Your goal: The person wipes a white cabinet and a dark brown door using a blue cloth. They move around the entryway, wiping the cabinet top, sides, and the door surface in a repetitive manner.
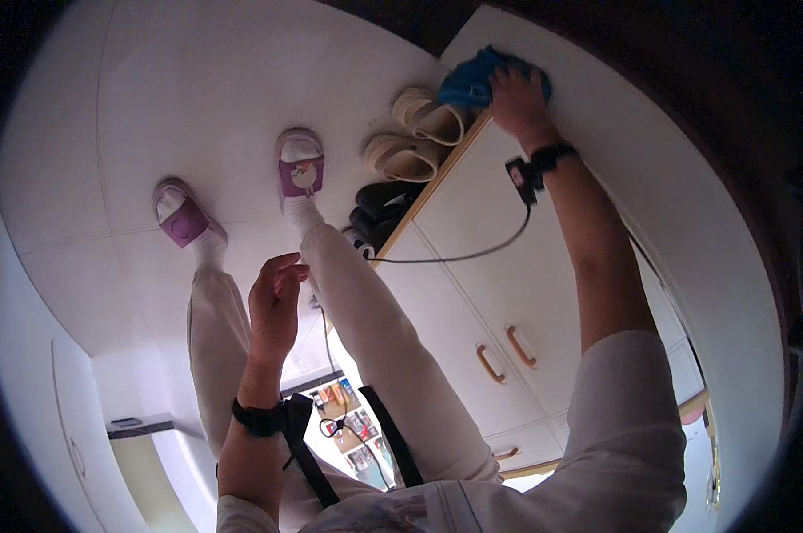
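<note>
My right hand (518, 100) lies on a crumpled blue cloth (471, 81), fingers spread over it, at the lower corner of a white cabinet door (501, 200) and against a pale surface. Whether the fingers grip the cloth or only press on it, I cannot tell. My left hand (278, 300) hangs in front of my legs with its fingers curled and apart, touching nothing that I can see. Both wrists wear black bands with small devices, and a cable runs from the right one.
Beige clogs (401, 156) and black shoes (381, 203) stand along the cabinet's wooden bottom edge. My feet, in purple slippers (301, 174), are on the pale floor (194, 100). Wooden handles (521, 348) stick out from the cabinet doors. A stocked shelf (354, 426) shows beyond my legs.
</note>
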{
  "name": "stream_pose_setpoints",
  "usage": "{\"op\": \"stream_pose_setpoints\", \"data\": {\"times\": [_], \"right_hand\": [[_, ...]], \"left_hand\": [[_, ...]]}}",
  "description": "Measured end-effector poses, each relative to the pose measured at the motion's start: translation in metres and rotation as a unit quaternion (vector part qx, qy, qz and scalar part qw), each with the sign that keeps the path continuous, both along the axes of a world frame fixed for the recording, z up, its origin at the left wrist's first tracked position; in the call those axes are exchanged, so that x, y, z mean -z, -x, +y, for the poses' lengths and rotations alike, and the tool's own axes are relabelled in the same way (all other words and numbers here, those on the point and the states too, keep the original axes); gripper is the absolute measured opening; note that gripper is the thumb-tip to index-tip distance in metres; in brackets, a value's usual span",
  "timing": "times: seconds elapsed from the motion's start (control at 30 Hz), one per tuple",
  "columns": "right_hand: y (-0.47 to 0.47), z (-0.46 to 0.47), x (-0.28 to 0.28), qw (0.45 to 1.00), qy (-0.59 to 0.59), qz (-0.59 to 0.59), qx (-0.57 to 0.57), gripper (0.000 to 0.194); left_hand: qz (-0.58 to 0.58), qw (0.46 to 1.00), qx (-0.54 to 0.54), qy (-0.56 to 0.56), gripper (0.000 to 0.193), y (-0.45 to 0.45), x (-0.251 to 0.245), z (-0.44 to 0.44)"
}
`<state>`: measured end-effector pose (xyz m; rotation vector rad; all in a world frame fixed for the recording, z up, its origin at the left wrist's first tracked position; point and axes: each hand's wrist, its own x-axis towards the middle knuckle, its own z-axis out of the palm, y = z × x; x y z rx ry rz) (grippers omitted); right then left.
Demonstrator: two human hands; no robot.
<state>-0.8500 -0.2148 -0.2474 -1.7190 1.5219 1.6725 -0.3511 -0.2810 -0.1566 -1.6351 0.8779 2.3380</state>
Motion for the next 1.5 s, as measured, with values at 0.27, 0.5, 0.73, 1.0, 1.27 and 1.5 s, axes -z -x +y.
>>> {"op": "stream_pose_setpoints", "data": {"times": [0.27,0.5,0.73,1.0,1.27,1.5], "right_hand": [[0.037,-0.064,-0.13,0.982,0.044,0.173,0.054,0.052],[0.022,-0.053,-0.047,0.991,0.012,0.125,0.042,0.052],[0.036,-0.046,-0.215,0.968,0.094,0.219,0.075,0.052],[0.018,-0.035,-0.314,0.932,0.15,0.329,0.004,0.057],[-0.023,-0.012,-0.055,0.991,0.046,0.117,0.051,0.05],[-0.025,-0.002,-0.2,0.99,0.088,0.1,0.043,0.055]], "left_hand": [[-0.001,1.0,-0.013,0.006,0.022,-0.001,-0.001,0.004],[0.019,1.0,-0.02,0.001,0.022,-0.001,-0.003,0.003],[0.031,0.999,-0.035,-0.011,0.023,0.003,-0.005,0.006],[0.044,0.997,-0.062,-0.021,0.024,0.003,-0.009,0.0],[0.042,0.998,-0.044,0.018,0.028,-0.019,-0.001,0.001],[-0.002,0.998,-0.056,-0.011,0.026,-0.053,0.017,0.007]]}}
